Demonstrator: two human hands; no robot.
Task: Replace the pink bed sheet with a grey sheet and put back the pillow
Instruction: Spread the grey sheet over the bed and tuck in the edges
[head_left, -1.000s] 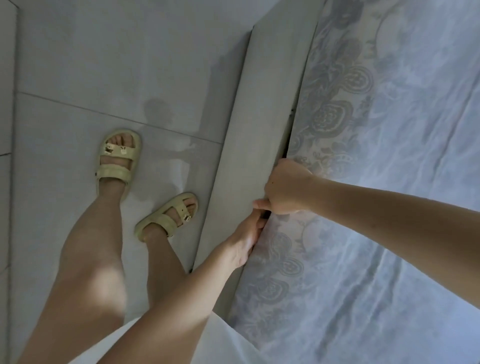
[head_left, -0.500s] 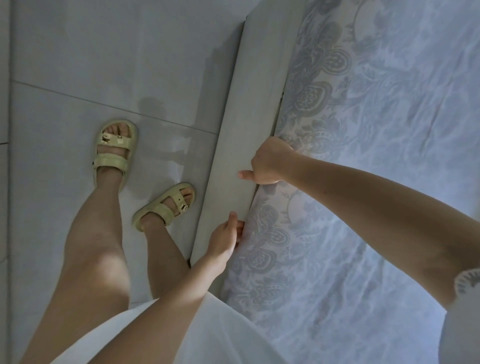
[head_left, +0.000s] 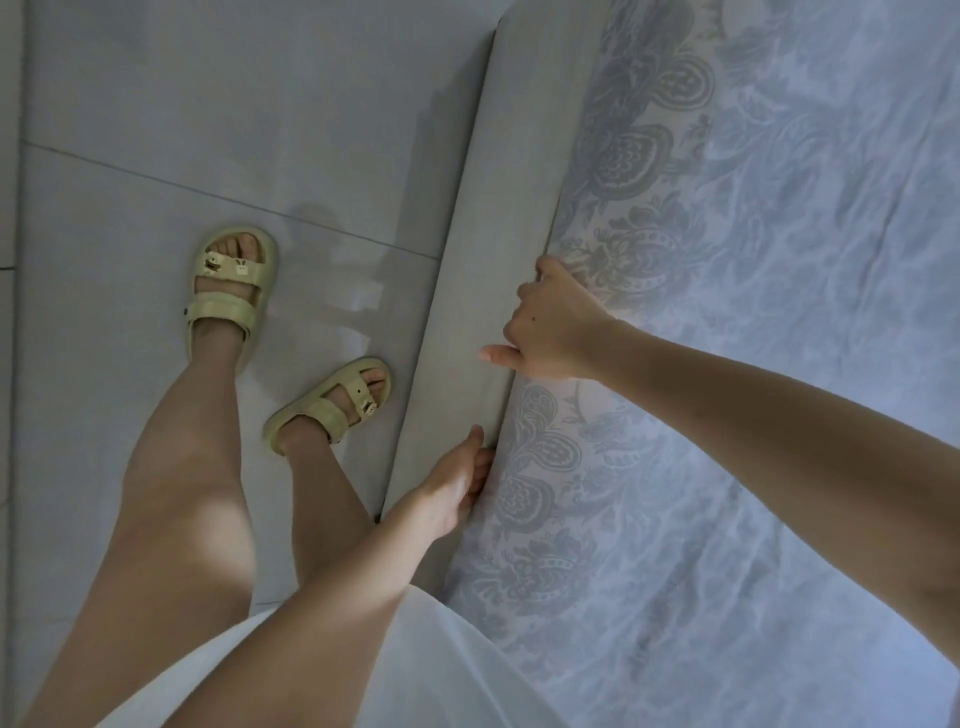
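A grey sheet (head_left: 753, 291) with a paisley border covers the mattress on the right. My right hand (head_left: 556, 322) sits on the sheet's edge where it meets the bed frame rail (head_left: 478, 270). Its fingers curl down over the sheet edge and its thumb sticks out over the rail. Nearer to me, my left hand (head_left: 457, 488) has its fingers straight and pushed into the gap between rail and mattress, pressing the sheet down. The fingertips of both hands are hidden. No pillow or pink sheet is in view.
I stand on a pale tiled floor (head_left: 208, 130) left of the bed, wearing yellow-green sandals (head_left: 228, 291), close to the rail. A white garment (head_left: 415, 665) hangs at the bottom of the view.
A second ago my hands were together at one spot on the sheet edge. They have since separated: the right moved farther along the edge and the left slid back toward me.
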